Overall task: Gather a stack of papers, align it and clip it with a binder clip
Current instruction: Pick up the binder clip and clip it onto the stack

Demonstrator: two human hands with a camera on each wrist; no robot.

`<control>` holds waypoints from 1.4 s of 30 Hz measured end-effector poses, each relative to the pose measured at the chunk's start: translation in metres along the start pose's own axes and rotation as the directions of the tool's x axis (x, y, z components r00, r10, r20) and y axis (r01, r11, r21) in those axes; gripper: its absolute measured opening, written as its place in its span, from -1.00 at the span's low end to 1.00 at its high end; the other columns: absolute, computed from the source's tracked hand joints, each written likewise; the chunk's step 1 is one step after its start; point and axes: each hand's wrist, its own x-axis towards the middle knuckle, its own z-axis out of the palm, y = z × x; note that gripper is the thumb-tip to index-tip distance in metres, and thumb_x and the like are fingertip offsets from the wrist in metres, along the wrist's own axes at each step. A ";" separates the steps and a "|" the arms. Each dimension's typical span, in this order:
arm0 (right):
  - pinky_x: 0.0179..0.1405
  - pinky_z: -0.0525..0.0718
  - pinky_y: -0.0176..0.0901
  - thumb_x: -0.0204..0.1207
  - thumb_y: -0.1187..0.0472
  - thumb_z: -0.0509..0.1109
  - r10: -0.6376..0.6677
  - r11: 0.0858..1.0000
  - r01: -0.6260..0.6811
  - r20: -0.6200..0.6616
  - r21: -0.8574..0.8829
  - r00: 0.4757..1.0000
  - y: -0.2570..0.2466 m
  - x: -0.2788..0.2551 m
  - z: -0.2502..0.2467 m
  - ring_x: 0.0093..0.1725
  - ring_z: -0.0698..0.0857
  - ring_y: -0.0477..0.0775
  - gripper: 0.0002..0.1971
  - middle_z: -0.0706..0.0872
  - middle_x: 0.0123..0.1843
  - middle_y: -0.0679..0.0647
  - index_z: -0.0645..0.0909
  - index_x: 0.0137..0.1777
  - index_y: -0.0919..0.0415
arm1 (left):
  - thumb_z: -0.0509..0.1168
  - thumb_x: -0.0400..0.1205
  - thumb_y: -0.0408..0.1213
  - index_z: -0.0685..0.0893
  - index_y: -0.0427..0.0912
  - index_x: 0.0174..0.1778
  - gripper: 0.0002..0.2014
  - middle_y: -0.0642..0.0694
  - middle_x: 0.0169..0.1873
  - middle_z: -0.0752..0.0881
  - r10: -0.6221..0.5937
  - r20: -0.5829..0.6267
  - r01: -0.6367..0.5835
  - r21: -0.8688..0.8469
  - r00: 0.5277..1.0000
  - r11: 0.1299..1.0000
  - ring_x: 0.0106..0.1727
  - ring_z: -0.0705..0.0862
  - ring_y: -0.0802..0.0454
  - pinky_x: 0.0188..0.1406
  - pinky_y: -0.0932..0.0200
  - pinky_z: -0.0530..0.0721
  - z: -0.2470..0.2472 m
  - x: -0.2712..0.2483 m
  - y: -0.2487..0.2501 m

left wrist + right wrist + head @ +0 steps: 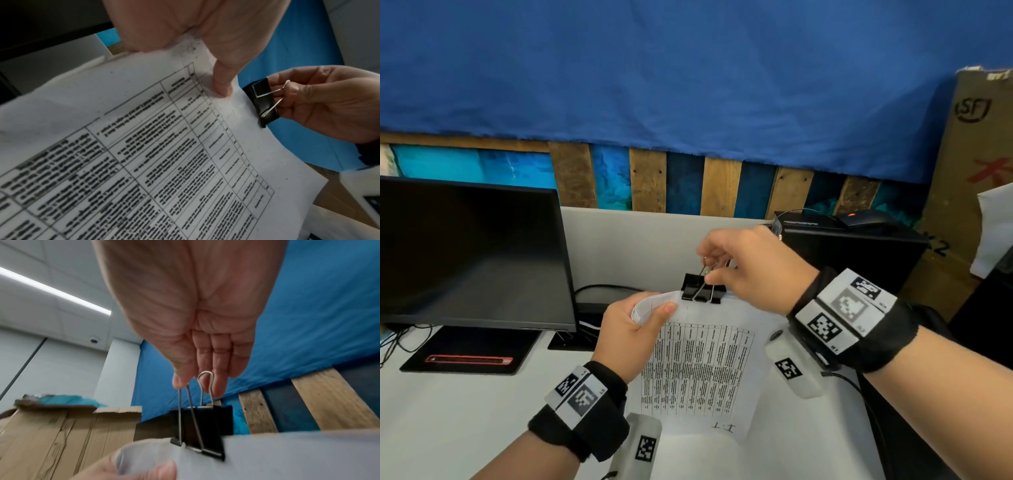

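Observation:
A stack of white papers (698, 363) with a printed table is held up above the desk. My left hand (630, 329) grips its far left corner, thumb on top, and the corner curls in the fingers. A black binder clip (703, 289) sits over the far edge of the stack. My right hand (743, 267) pinches the clip's two silver wire handles together from above. In the left wrist view my thumb (223, 84) presses the paper (144, 146) right beside the clip (261, 100). The right wrist view shows the clip (202, 431) biting the paper edge (287, 456).
A dark monitor (472, 253) stands on the left of the white desk (458, 421), its base with a red strip (469, 359) in front. A black box (852, 253) with a mouse (866, 219) on it sits at the right, with a cardboard box (969, 178) behind.

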 end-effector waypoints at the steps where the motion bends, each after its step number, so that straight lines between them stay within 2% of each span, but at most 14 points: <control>1: 0.09 0.72 -0.07 0.46 0.23 0.47 -0.011 0.999 0.011 0.009 -0.030 1.000 -0.001 0.001 0.001 -0.01 0.73 -0.05 -0.74 0.78 0.01 0.01 0.65 0.15 0.15 | 0.43 0.54 -0.26 0.81 -0.19 -0.12 -0.90 -0.14 -0.30 0.84 -0.003 -0.003 0.003 -0.005 1.000 1.000 -0.23 0.79 0.05 -0.25 0.35 0.72 0.000 0.000 0.000; 5: 0.03 0.74 0.01 0.47 0.27 0.44 -0.017 0.994 0.018 0.010 -0.108 1.000 -0.003 0.005 0.001 -0.01 0.75 0.04 -0.78 0.78 0.01 0.07 0.65 0.12 0.20 | 0.42 0.54 -0.30 0.81 -0.10 -0.15 -0.93 -0.01 -0.34 0.84 -0.005 -0.008 0.005 -0.006 1.000 1.000 -0.26 0.79 0.19 -0.26 0.39 0.69 0.000 0.001 -0.001; 9: 0.03 0.70 -0.19 0.45 0.28 0.47 -0.002 0.995 0.002 -0.004 -0.100 1.000 -0.002 0.006 -0.004 -0.03 0.74 -0.06 -0.79 0.80 -0.01 0.06 0.68 0.08 0.20 | 0.41 0.55 -0.32 0.82 -0.20 -0.08 -0.90 -0.08 -0.26 0.85 0.009 0.004 -0.009 -0.002 1.000 1.000 -0.18 0.80 0.12 -0.23 0.43 0.69 0.000 0.001 -0.001; 15: 0.03 0.69 -0.29 0.35 0.23 0.58 0.133 0.980 -0.125 -0.043 0.156 0.990 0.003 0.008 -0.024 -0.11 0.78 -0.15 -0.80 0.83 -0.14 -0.03 0.73 -0.03 0.06 | 0.40 0.56 -0.31 0.82 -0.21 -0.05 -0.87 -0.04 -0.20 0.85 0.013 0.007 -0.013 0.018 1.000 1.000 -0.14 0.79 0.20 -0.20 0.49 0.66 -0.001 0.001 -0.002; 20: -0.03 0.66 -0.26 0.30 0.22 0.61 0.183 0.968 -0.202 0.130 0.147 0.974 0.011 0.026 -0.022 -0.30 0.72 -0.29 -0.82 0.76 -0.32 -0.15 0.71 -0.15 -0.01 | 0.40 0.56 -0.34 0.83 -0.18 -0.07 -0.89 0.00 -0.22 0.86 0.031 0.017 -0.031 0.013 0.999 0.999 -0.15 0.79 0.20 -0.21 0.50 0.65 -0.001 -0.002 0.001; 22: -0.13 0.61 -0.34 0.33 0.25 0.59 0.187 0.963 -0.218 0.187 0.158 0.964 0.012 0.031 -0.022 -0.43 0.68 -0.39 -0.84 0.78 -0.32 -0.08 0.73 -0.12 0.09 | 0.41 0.55 -0.33 0.83 -0.17 -0.07 -0.89 0.09 -0.15 0.85 0.041 0.016 -0.041 0.021 0.999 0.999 -0.15 0.80 0.21 -0.20 0.50 0.64 -0.001 -0.002 0.000; 24: -0.23 0.55 -0.42 0.34 0.27 0.58 0.180 0.967 -0.214 0.220 0.142 0.959 0.011 0.033 -0.021 -0.50 0.65 -0.45 -0.82 0.82 -0.26 0.03 0.74 -0.06 0.18 | 0.41 0.55 -0.32 0.84 -0.17 -0.07 -0.88 0.08 -0.16 0.85 0.045 0.016 -0.046 0.031 0.999 0.998 -0.16 0.79 0.23 -0.19 0.49 0.64 0.000 -0.002 -0.001; 27: -0.20 0.60 -0.44 0.34 0.25 0.58 0.160 0.981 -0.182 0.252 0.069 0.954 0.007 0.034 -0.018 -0.38 0.70 -0.36 -0.79 0.84 -0.20 0.05 0.75 -0.02 0.19 | 0.41 0.55 -0.28 0.84 -0.16 -0.07 -0.88 -0.03 -0.24 0.86 0.035 0.017 -0.036 0.034 0.999 0.999 -0.17 0.79 0.22 -0.20 0.49 0.64 0.000 -0.001 0.000; 31: -0.01 0.70 -0.22 0.34 0.22 0.57 0.148 0.989 -0.137 0.250 -0.063 0.957 0.001 0.030 -0.016 -0.10 0.78 -0.06 -0.78 0.83 -0.14 0.02 0.74 -0.01 0.17 | 0.41 0.55 -0.29 0.83 -0.15 -0.09 -0.89 0.04 -0.21 0.85 0.040 0.007 -0.040 0.044 0.999 0.998 -0.20 0.78 0.25 -0.21 0.48 0.62 0.000 0.001 -0.001; 34: 0.06 0.72 -0.17 0.37 0.24 0.55 0.127 0.989 -0.102 0.259 -0.106 0.957 -0.002 0.026 -0.014 -0.06 0.79 -0.02 -0.78 0.84 -0.08 0.06 0.73 0.02 0.19 | 0.41 0.55 -0.31 0.83 -0.15 -0.09 -0.90 0.12 -0.17 0.83 0.037 0.007 -0.038 0.038 0.999 0.999 -0.22 0.77 0.27 -0.24 0.49 0.62 0.001 0.001 -0.002; 38: 0.08 0.71 -0.16 0.41 0.25 0.52 0.115 0.988 -0.082 0.262 -0.134 0.958 -0.003 0.025 -0.009 -0.02 0.77 0.01 -0.74 0.83 -0.02 0.08 0.71 0.10 0.23 | 0.41 0.55 -0.32 0.83 -0.14 -0.10 -0.90 0.13 -0.23 0.84 0.035 0.006 -0.035 0.025 0.999 0.999 -0.23 0.77 0.25 -0.23 0.44 0.62 0.000 0.001 -0.004; 42: 0.20 0.67 0.01 0.45 0.08 0.47 0.132 0.976 -0.055 0.372 -0.211 0.919 -0.002 0.025 -0.013 0.11 0.72 0.06 -0.58 0.77 0.12 0.07 0.59 0.27 0.21 | 0.41 0.56 -0.31 0.83 -0.13 -0.08 -0.90 0.08 -0.16 0.84 0.038 0.009 -0.038 0.032 0.999 0.999 -0.17 0.79 0.19 -0.18 0.38 0.66 0.000 0.002 -0.004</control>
